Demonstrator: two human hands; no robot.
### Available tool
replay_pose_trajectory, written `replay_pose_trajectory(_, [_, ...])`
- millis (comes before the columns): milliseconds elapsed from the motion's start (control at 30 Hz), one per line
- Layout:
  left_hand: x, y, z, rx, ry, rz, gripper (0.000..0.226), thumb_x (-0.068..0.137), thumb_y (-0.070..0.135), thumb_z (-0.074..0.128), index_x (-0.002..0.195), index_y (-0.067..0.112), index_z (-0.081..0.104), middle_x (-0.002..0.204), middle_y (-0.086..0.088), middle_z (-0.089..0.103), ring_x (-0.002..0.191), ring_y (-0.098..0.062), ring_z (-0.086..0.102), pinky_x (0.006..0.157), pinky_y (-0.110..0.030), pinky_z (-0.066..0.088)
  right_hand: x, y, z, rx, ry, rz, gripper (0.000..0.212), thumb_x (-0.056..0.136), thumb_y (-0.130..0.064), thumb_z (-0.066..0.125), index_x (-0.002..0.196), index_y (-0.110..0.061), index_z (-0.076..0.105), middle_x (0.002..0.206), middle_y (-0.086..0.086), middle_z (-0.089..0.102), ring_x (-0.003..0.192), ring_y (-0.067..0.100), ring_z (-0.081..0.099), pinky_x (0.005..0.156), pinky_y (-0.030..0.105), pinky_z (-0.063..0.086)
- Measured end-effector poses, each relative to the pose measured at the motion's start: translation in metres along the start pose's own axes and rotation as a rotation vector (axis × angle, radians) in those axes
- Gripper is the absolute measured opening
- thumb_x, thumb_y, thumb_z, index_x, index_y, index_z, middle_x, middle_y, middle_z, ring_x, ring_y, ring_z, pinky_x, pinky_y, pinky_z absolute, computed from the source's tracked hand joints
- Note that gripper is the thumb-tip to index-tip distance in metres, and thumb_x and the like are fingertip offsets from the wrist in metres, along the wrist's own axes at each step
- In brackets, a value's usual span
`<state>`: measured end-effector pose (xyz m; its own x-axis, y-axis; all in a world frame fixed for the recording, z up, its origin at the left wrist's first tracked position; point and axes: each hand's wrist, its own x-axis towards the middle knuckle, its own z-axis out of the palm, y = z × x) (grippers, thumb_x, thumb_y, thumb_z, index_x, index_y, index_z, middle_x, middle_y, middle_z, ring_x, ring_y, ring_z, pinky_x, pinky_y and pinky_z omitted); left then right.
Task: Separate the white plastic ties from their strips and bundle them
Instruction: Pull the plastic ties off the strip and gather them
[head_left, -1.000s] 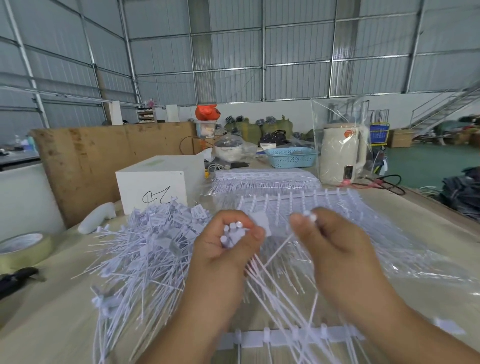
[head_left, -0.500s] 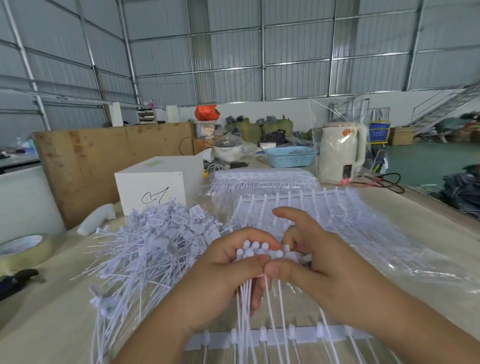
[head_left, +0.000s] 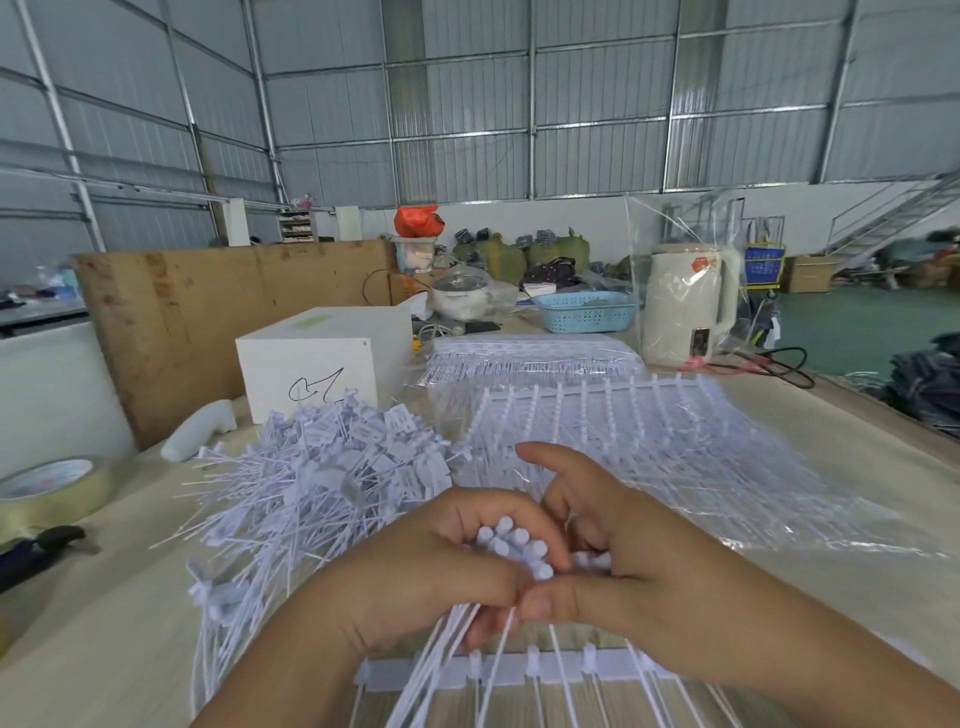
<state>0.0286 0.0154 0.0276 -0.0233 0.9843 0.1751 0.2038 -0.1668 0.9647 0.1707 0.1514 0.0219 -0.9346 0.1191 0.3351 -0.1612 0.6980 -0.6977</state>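
Closest to the camera there's a white strip (head_left: 514, 675) lying across the tabletop (head_left: 93, 649), with a few ties still hanging off it. Right above that, both hands are pressed together. The left hand (head_left: 415, 582) is curled around a small bunch of ties (head_left: 514, 545), round heads poking up out of the fist, tails fanning down toward the strip. The right hand (head_left: 639, 561) pinches in against that bunch, thumb tip touching the left thumb, index finger sticking up loose.

A second ago the hands were apart, with the right one holding a single tie by itself. Now they've dropped lower and closed up, so I'd guess that tie just got fed into the bunch. The bunch is growing one at a time, and the strip still isn't stripped.

Just past the left hand is the big messy pile of loose ties (head_left: 322, 488). To the right of it, more full strips in clear plastic (head_left: 675, 457), so plenty left to do. Farther back: a white box (head_left: 311, 374), a tape roll (head_left: 47, 488) off left, a blue basket (head_left: 584, 312) and a cream kettle (head_left: 685, 306).
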Motion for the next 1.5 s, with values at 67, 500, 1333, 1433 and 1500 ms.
replay_pose_trajectory(67, [0.0, 0.001, -0.001, 0.032, 0.002, 0.012, 0.022, 0.068, 0.005, 0.066, 0.077, 0.023, 0.073, 0.063, 0.002, 0.059, 0.047, -0.007, 0.049, 0.044, -0.016, 0.041, -0.001, 0.0, 0.0, -0.027, 0.074, -0.012, 0.08, 0.06, -0.058, 0.081, 0.128, -0.061, 0.039, 0.083, -0.017, 0.056, 0.069, -0.002, 0.056, 0.066, 0.01, 0.041])
replay_pose_trajectory(500, [0.012, -0.011, 0.007, 0.035, 0.282, 0.119, 0.015, 0.074, 0.015, 0.065, 0.082, 0.026, 0.072, 0.073, 0.003, 0.062, 0.064, -0.01, 0.056, 0.06, -0.019, 0.045, 0.001, 0.005, -0.011, -0.06, 0.176, 0.067, 0.036, 0.083, -0.053, 0.063, 0.108, -0.051, 0.038, 0.065, -0.005, 0.05, 0.05, 0.004, 0.041, 0.055, 0.026, 0.033])
replay_pose_trajectory(1333, [0.01, -0.01, 0.006, 0.057, 0.366, 0.196, 0.014, 0.067, 0.019, 0.082, 0.072, 0.022, 0.069, 0.072, 0.001, 0.067, 0.067, -0.007, 0.061, 0.06, -0.016, 0.047, -0.001, 0.01, -0.012, -0.303, 0.137, -0.014, 0.034, 0.092, -0.054, 0.055, 0.072, -0.028, 0.044, 0.055, -0.016, 0.047, 0.05, 0.007, 0.041, 0.049, 0.021, 0.027])
replay_pose_trajectory(1433, [0.012, -0.011, 0.009, 0.013, 0.409, 0.231, 0.013, 0.067, 0.023, 0.08, 0.072, 0.02, 0.068, 0.072, -0.005, 0.065, 0.069, -0.014, 0.059, 0.063, -0.02, 0.048, -0.001, 0.011, -0.012, -0.127, 0.124, -0.016, 0.03, 0.095, -0.046, 0.057, 0.07, -0.031, 0.05, 0.054, -0.011, 0.041, 0.05, 0.004, 0.035, 0.049, 0.023, 0.028])
replay_pose_trajectory(1500, [0.014, -0.011, 0.011, 0.002, 0.461, 0.253, 0.012, 0.07, 0.016, 0.078, 0.069, 0.021, 0.067, 0.064, 0.003, 0.059, 0.06, -0.009, 0.053, 0.058, -0.016, 0.044, -0.001, 0.009, -0.014, -0.009, 0.09, 0.001, 0.02, 0.097, -0.037, 0.056, 0.078, -0.031, 0.061, 0.057, -0.003, 0.041, 0.054, 0.008, 0.037, 0.052, 0.027, 0.031])
